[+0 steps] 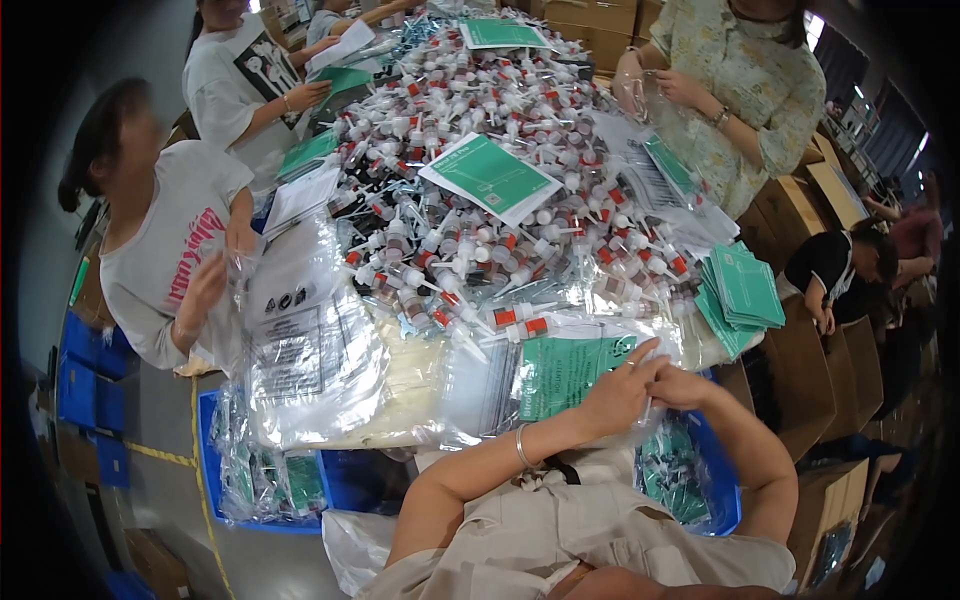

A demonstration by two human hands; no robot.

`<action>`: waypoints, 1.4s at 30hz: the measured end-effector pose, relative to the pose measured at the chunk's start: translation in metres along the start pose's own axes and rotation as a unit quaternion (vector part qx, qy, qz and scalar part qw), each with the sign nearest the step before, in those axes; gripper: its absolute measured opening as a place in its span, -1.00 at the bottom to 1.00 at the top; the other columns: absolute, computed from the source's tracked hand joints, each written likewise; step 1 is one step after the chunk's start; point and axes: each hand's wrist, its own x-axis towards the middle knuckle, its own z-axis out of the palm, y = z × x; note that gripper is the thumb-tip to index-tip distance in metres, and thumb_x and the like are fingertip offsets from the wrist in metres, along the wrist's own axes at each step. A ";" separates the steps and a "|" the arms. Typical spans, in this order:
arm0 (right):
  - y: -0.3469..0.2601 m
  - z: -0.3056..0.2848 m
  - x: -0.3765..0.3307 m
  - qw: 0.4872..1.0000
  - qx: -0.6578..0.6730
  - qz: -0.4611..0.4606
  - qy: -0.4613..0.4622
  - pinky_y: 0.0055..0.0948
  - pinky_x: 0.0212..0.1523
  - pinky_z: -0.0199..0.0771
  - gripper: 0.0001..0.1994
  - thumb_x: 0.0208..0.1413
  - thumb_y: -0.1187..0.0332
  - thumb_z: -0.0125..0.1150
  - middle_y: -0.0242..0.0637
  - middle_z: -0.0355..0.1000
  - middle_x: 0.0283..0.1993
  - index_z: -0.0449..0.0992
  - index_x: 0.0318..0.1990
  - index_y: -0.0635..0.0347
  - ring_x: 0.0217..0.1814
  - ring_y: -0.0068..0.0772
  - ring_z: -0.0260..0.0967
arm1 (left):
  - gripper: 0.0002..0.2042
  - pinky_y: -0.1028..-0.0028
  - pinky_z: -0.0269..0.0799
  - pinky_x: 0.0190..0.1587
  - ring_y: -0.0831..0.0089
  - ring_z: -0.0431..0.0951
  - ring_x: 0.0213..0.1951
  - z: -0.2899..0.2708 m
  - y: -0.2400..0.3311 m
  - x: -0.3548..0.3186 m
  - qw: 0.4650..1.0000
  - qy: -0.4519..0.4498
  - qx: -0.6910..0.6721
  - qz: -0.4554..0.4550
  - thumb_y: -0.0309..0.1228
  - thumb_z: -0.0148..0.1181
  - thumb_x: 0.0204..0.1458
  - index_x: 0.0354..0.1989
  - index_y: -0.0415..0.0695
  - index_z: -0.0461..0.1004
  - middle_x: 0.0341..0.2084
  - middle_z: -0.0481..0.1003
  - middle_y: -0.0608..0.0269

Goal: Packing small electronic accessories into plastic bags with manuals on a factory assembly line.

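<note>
A clear plastic bag (470, 388) with a green printed leaflet (560, 372) in it lies at the near edge of the table. My left hand (618, 396), with a bangle on the wrist, closes on the bag's right end. Right beside it, my right hand (680, 388) pinches the same end, and the two hands touch. Their fingertips partly hide the film between them. Just beyond the bag, small clear bottles (520, 322) with red bands and white nozzle tips begin a large heap.
Flat clear bags (310, 350) are stacked at left; green leaflets (745, 290) are piled at right. Blue bins (725, 470) with filled bags stand below the table's near edge. Co-workers (160, 230) handle bags and leaflets around the table. Cardboard boxes (800, 390) stand at right.
</note>
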 end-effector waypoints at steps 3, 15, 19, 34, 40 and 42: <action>-0.087 0.001 -0.023 0.878 -0.462 0.035 -0.117 -0.36 -0.27 0.40 -0.78 0.04 0.43 0.10 -0.19 0.41 -0.25 0.42 -0.14 0.23 -0.24 -0.34 0.41 | -0.48 0.20 0.28 0.04 -0.10 0.23 0.10 -0.001 -0.033 -0.012 0.997 0.070 -0.005 -0.039 -0.67 -0.10 -0.14 0.12 -0.24 0.16 0.15 0.10 -0.19; -0.083 0.159 0.112 0.399 -0.765 -0.505 0.022 -0.20 -0.17 0.34 -0.54 -0.09 0.42 -0.01 -0.09 0.33 -0.26 0.32 0.07 0.18 -0.21 -0.12 0.31 | -0.64 0.14 0.30 -0.17 -0.09 0.41 -0.22 0.010 -0.047 -0.027 0.998 -0.031 0.013 -0.044 -0.61 -0.06 -0.24 -0.17 -0.30 0.40 -0.32 0.41 -0.22; -0.106 0.156 0.093 0.492 -0.723 -0.484 0.030 -0.20 -0.20 0.36 -0.61 -0.17 0.41 0.13 -0.13 0.34 -0.25 0.39 -0.08 0.22 -0.21 -0.10 0.33 | -0.49 0.22 0.33 -0.08 -0.04 0.42 -0.14 0.004 -0.051 -0.031 0.997 -0.021 0.066 -0.041 -0.66 -0.09 -0.23 0.05 -0.24 0.29 -0.14 0.40 -0.15; -0.082 0.065 -0.034 0.903 -0.424 0.028 -0.058 -0.55 -0.65 0.36 -0.78 0.02 0.38 0.13 -0.26 0.41 -0.53 0.39 -0.26 0.38 -0.59 -0.54 0.39 | -0.46 0.45 0.44 -0.24 0.35 0.49 -0.28 -0.053 -0.001 -0.009 0.985 0.117 -0.032 -0.126 -0.70 -0.18 -0.08 0.19 -0.23 0.13 0.20 0.13 0.02; -0.045 0.063 0.037 0.565 -0.603 -0.553 -0.108 -0.28 -0.35 0.42 -0.63 -0.07 0.38 0.18 -0.08 0.47 -0.34 0.38 -0.08 0.37 -0.38 -0.22 0.45 | -0.34 0.26 0.37 -0.07 -0.06 0.24 0.13 -0.039 0.046 0.002 0.995 0.060 0.082 0.020 -0.70 -0.12 -0.21 0.22 -0.32 0.01 0.21 0.06 -0.13; -0.061 0.065 0.031 0.650 -0.644 -0.386 -0.119 -0.27 -0.29 0.41 -0.66 -0.06 0.39 0.16 -0.06 0.47 -0.31 0.41 -0.10 0.34 -0.31 -0.18 0.45 | -0.35 0.26 0.38 -0.09 -0.07 0.24 0.12 -0.048 0.041 0.003 0.991 0.092 0.094 0.027 -0.70 -0.11 -0.21 0.21 -0.34 0.01 0.22 0.05 -0.13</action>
